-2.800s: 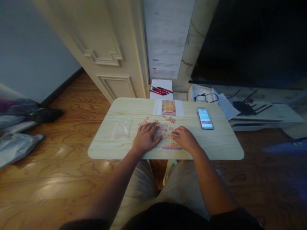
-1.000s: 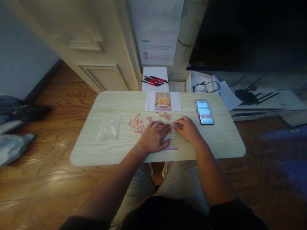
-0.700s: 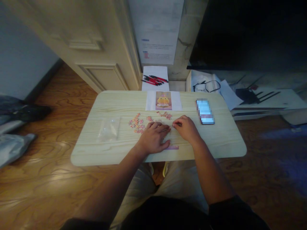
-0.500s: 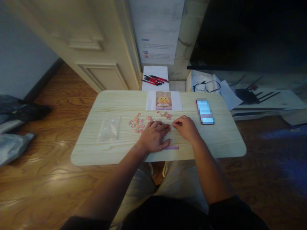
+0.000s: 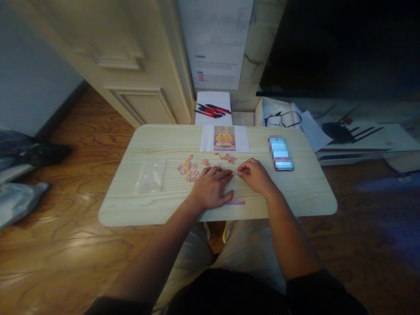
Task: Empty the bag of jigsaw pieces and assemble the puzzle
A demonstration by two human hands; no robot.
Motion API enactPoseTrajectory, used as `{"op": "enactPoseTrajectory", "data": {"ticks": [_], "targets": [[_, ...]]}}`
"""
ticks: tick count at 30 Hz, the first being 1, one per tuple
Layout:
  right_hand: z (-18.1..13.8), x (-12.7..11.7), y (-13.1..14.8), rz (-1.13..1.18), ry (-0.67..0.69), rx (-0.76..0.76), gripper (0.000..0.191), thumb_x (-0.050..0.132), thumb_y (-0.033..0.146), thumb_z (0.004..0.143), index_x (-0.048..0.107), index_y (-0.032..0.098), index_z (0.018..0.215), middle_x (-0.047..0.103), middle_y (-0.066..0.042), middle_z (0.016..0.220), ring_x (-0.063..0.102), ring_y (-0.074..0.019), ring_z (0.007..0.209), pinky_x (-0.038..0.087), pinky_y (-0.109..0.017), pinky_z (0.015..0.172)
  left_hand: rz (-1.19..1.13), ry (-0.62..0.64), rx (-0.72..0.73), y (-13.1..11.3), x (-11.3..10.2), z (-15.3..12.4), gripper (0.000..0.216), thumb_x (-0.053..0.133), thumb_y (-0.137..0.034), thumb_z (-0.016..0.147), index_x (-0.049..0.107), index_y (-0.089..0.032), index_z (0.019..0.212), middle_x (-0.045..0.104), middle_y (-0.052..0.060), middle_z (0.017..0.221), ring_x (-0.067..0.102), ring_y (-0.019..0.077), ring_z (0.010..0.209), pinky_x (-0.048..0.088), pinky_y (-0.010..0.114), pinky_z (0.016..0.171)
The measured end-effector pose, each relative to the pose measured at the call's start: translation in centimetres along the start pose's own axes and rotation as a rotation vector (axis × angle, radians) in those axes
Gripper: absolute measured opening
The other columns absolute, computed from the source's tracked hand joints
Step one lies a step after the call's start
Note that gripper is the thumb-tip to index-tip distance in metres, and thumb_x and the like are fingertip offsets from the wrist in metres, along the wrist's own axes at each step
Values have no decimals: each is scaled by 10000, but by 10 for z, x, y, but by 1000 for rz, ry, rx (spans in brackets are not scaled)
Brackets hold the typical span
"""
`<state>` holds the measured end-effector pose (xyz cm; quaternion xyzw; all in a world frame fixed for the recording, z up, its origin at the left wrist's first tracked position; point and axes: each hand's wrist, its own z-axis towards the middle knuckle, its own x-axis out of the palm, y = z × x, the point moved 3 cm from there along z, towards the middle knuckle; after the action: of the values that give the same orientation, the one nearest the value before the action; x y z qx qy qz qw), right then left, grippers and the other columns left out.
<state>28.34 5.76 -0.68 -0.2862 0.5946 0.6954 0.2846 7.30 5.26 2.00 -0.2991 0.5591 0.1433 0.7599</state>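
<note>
My left hand [image 5: 213,187] lies flat on the table, fingers stretched toward the right, with its fingertips close to my right hand. Thumb and forefinger of my right hand [image 5: 255,176] are pinched around a small puzzle piece [image 5: 239,173], mostly covered by the fingers. Beyond and left of my left hand lie loose pink and orange puzzle pieces [image 5: 188,169]. A smaller cluster of puzzle pieces [image 5: 227,158] sits above the hands. Under the left thumb's side, a purple strip of joined pieces [image 5: 236,202] shows in part. A printed picture of a yellow figure [image 5: 225,138] lies on white paper behind.
The pale wooden table [image 5: 124,205] has rounded corners. On it are a clear plastic bag [image 5: 151,176] at left and a phone [image 5: 281,153] with a lit screen at right. Red and black pens [image 5: 213,110] lie on paper behind the table, near a white box [image 5: 278,114] holding a cable.
Both hands keep nearly the same pose. The whole view has shifted very slightly; nothing on the table has visibly moved.
</note>
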Motion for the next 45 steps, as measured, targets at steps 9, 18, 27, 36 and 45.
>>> {"op": "enactPoseTrajectory", "data": {"ticks": [9, 18, 27, 36, 45], "targets": [[5, 5, 2, -30, 4, 47, 49, 735, 220, 894, 768, 251, 876, 697, -32, 951, 635, -214, 940, 492, -360, 881, -18, -9, -11, -3, 1, 0, 580, 639, -514, 908, 642, -208, 1400, 665, 80, 1411, 552, 342, 1253, 414, 540, 1079], [6, 1, 1, 19, -29, 29, 54, 756, 175, 863, 750, 227, 850, 707, -24, 909, 638, -190, 866, 494, -331, 836, -69, -118, -90, 12, -10, -8, 389, 600, -412, 960, 701, -226, 1287, 687, 63, 1369, 572, 299, 1246, 433, 501, 1073], [-8, -1, 11, -88, -63, -47, 80, 764, 261, 901, 812, 273, 964, 688, -61, 987, 618, -251, 1002, 500, -417, 937, -16, -61, -4, 16, -12, -35, 261, 585, -337, 977, 750, -270, 1168, 718, 43, 1288, 620, 274, 1167, 459, 482, 995], [-20, -3, 7, -37, -101, -5, 109, 726, 246, 915, 800, 259, 994, 679, -56, 1012, 628, -236, 1003, 515, -408, 945, 53, -149, -96, 27, -9, -48, 278, 592, -337, 973, 745, -271, 1196, 708, 52, 1331, 622, 282, 1181, 471, 495, 997], [-28, -3, -1, -28, -148, 15, 192, 671, 185, 885, 788, 238, 1028, 661, -77, 1059, 625, -253, 1042, 522, -447, 1000, 10, -203, -145, 24, -8, -55, 270, 608, -316, 945, 758, -285, 1168, 719, 56, 1293, 637, 266, 1154, 473, 479, 1008]]}}
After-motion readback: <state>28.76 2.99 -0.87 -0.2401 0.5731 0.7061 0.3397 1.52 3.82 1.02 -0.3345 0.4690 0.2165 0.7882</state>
